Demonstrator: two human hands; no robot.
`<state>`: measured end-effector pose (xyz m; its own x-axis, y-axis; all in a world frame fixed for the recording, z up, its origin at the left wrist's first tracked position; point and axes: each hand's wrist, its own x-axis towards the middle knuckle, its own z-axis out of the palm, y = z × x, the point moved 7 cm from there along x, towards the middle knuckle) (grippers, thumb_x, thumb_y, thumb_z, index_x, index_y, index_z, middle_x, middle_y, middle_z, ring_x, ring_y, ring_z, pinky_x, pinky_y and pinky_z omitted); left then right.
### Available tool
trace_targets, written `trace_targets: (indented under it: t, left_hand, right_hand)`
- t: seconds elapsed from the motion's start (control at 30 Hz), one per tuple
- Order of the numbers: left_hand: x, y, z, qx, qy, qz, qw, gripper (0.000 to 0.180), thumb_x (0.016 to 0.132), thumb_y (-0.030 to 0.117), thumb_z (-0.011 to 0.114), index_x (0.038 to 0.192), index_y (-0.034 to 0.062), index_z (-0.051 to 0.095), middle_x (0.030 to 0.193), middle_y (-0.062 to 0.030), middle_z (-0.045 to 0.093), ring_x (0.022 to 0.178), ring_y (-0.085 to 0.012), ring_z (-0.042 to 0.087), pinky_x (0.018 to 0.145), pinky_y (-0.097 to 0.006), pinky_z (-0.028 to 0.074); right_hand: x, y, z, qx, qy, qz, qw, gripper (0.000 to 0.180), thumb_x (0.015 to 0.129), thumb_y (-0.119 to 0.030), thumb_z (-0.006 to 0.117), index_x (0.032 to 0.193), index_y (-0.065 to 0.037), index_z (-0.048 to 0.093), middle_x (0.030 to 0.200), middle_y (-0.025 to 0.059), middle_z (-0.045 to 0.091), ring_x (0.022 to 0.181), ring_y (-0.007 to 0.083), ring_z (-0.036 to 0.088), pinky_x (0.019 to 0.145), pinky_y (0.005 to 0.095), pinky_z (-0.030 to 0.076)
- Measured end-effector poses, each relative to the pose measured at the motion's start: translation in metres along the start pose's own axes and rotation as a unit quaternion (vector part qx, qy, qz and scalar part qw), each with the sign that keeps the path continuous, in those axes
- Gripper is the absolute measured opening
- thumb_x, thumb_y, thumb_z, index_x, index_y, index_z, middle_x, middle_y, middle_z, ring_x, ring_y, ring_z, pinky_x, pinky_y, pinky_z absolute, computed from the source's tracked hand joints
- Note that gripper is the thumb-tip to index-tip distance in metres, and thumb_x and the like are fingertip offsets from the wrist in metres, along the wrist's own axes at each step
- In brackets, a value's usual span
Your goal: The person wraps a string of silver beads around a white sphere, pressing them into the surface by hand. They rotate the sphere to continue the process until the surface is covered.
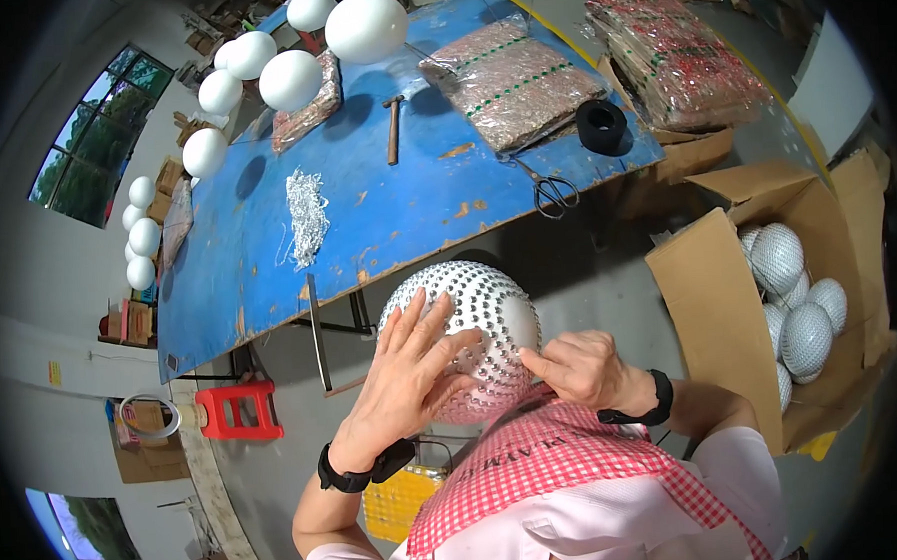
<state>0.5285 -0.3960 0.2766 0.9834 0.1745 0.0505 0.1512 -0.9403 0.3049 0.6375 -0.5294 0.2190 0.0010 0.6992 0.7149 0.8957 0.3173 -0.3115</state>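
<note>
A white ball (464,297) wrapped in rows of silver beads rests against my apron, beyond the table's near edge. One bare white patch shows on its right side. My left hand (419,359) holds the ball from the left, fingers spread over the beads and thumb pointing right. At the ball's lower right, my right hand (584,367) is closed with its fingers curled and the thumb side touching the surface. Whatever those fingers pinch is hidden.
A blue table (366,224) bears a bundle of silver bead strings (308,216), a hammer (394,132), scissors (550,188) and black tape (602,126). Several white balls (290,82) hang beyond its far left side. Right stands a carton (705,299) of netted balls; left, a red stool (239,411).
</note>
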Motion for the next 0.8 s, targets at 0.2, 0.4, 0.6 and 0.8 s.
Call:
trace_targets:
  t: [0.2,0.4,0.6,0.8]
  left_hand:
    - [-0.002,-0.011,-0.015,-0.056,0.072,-0.034,0.995,0.039,0.079,0.018,0.074,0.117,0.015,0.065,0.125,-0.0147,0.053,0.122,-0.035,0.048,0.099,-0.047,0.038]
    - [0.003,-0.021,-0.016,-0.002,0.027,-0.008,1.0,0.056,0.077,0.03,0.074,0.129,0.0128,0.059,0.134,-0.0147,0.049,0.128,-0.034,0.044,0.103,-0.045,0.037]
    - [0.005,-0.028,-0.015,-0.021,0.026,-0.052,0.998,0.087,0.069,0.053,0.074,0.139,0.0116,0.044,0.144,-0.0194,0.041,0.137,-0.0411,0.033,0.111,-0.054,0.026]
    - [-0.005,-0.031,-0.021,0.006,0.079,-0.095,0.992,0.071,0.064,0.047,0.079,0.124,0.0147,0.058,0.133,-0.0147,0.05,0.121,-0.0327,0.048,0.099,-0.048,0.039]
  right_hand:
    - [0.008,0.0,-0.002,-0.044,-0.014,-0.027,0.999,0.04,0.071,-0.009,0.063,0.112,-0.007,0.068,0.063,-0.0002,0.045,0.051,0.0139,0.049,0.043,0.0277,0.041]
    - [0.024,0.008,0.0,-0.02,-0.037,-0.018,0.999,0.043,0.071,-0.009,0.062,0.114,-0.009,0.068,0.065,0.0008,0.048,0.051,0.0153,0.051,0.044,0.0295,0.042]
    - [0.036,0.016,0.001,0.04,-0.005,0.023,0.999,0.04,0.067,0.0,0.067,0.106,-0.008,0.069,0.062,0.0041,0.05,0.051,0.0212,0.054,0.045,0.0336,0.041]
    - [0.04,0.02,0.002,0.044,-0.001,0.018,0.999,0.035,0.068,0.0,0.07,0.102,-0.006,0.069,0.063,0.0052,0.052,0.052,0.0218,0.055,0.046,0.034,0.041]
